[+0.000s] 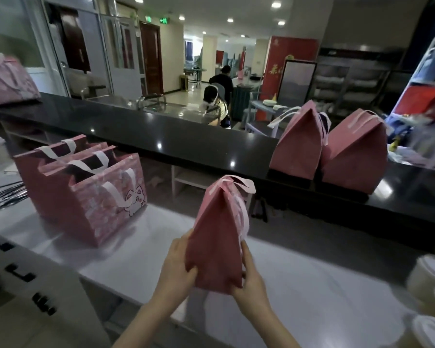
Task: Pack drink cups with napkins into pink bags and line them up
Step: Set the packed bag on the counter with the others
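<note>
Pink bag (215, 237) gripped at base by left hand (176, 268) & right hand (250, 281), fingers curled round it.

Both grips hold a closed pink bag (216, 242) upright by its lower part above the white desk (312, 292). The left grip (176, 267) pinches one bottom corner and the right grip (249, 282) wraps the other. Its pale handles droop to the right. Two folded-shut pink bags (299, 146) stand touching side by side on the raised black desk (186, 139). Open cat-print bags (86, 187) stand together at left, and lidded white cups (430, 277) sit at the right edge.
</note>
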